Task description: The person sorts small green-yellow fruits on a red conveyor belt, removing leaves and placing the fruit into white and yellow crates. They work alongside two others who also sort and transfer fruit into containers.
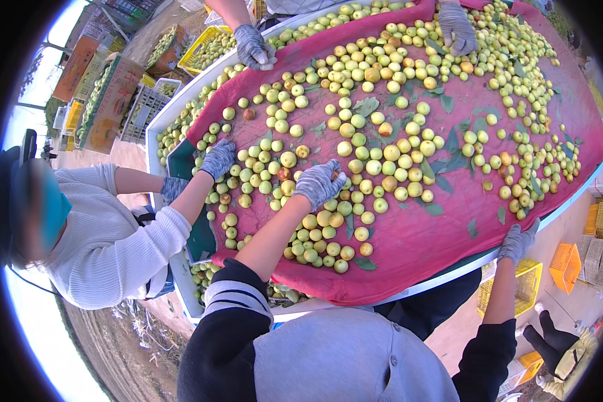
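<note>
My left hand (320, 184), in a grey striped glove, is over the near left part of a sorting table covered with red cloth (442, 234). Its fingers are curled around a small brownish-red fruit (335, 175). Many small round green-yellow fruits (375, 153), looking like jujubes, lie loose around it with scattered green leaves (455, 161). My right hand (518, 241), also gloved, grips the table's near right edge (549, 219), away from the fruit.
A co-worker's gloved hand (219, 159) reaches in at the left, above a green-lined gap (181, 164). Across the table are another person's gloved hands (253, 48). Fruit lines the white outer trough (155, 144). Cardboard boxes (110, 100) stand left; yellow crates (526, 281) and another person's legs (549, 342) are right.
</note>
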`<state>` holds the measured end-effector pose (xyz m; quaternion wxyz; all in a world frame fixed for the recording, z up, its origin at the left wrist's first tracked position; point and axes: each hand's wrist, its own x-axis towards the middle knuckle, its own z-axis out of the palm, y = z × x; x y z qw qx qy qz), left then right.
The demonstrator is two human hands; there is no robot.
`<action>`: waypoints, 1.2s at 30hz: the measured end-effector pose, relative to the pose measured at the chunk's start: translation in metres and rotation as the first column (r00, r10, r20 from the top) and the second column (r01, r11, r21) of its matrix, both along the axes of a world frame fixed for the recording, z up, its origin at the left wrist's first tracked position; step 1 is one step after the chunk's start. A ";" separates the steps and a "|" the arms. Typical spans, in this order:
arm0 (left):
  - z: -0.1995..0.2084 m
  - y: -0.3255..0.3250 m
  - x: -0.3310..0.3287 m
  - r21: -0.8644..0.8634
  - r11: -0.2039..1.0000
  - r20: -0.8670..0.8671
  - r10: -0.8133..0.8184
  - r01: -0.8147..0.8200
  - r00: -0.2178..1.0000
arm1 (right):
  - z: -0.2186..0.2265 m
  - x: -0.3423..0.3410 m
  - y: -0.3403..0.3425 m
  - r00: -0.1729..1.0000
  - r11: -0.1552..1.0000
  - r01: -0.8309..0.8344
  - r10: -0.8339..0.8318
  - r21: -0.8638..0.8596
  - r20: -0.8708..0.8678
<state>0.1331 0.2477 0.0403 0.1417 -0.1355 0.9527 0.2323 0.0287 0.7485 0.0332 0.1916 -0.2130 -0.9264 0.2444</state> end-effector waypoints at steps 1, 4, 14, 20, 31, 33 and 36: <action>0.004 0.007 0.002 0.110 0.994 -0.008 0.003 -0.002 1.000 | 0.000 -0.001 0.000 1.000 1.000 -0.008 0.008 -0.002 -0.020; 0.005 0.042 -0.008 0.276 0.954 -0.174 -0.066 0.113 0.983 | 0.003 0.000 -0.003 1.000 1.000 -0.013 0.012 -0.012 -0.025; -0.017 0.071 -0.031 0.309 0.950 -0.559 0.143 0.045 0.817 | 0.023 0.004 -0.018 0.997 0.996 0.040 -0.034 -0.077 0.074; -0.029 0.050 0.067 0.431 0.893 -0.391 0.317 -0.132 0.864 | 0.020 0.002 -0.018 0.996 0.990 0.062 -0.054 -0.125 0.064; 0.013 0.005 0.113 0.704 0.695 -0.464 0.606 -0.147 0.646 | 0.022 0.000 -0.015 0.994 0.993 0.039 -0.027 -0.109 0.107; 0.012 0.019 0.108 0.618 0.766 -0.397 0.498 -0.176 0.771 | 0.021 0.000 -0.015 0.992 0.995 0.042 -0.030 -0.090 0.125; 0.013 0.044 0.109 0.475 0.874 -0.105 0.172 -0.103 0.980 | 0.015 -0.002 -0.015 1.000 0.971 0.025 -0.025 -0.237 0.000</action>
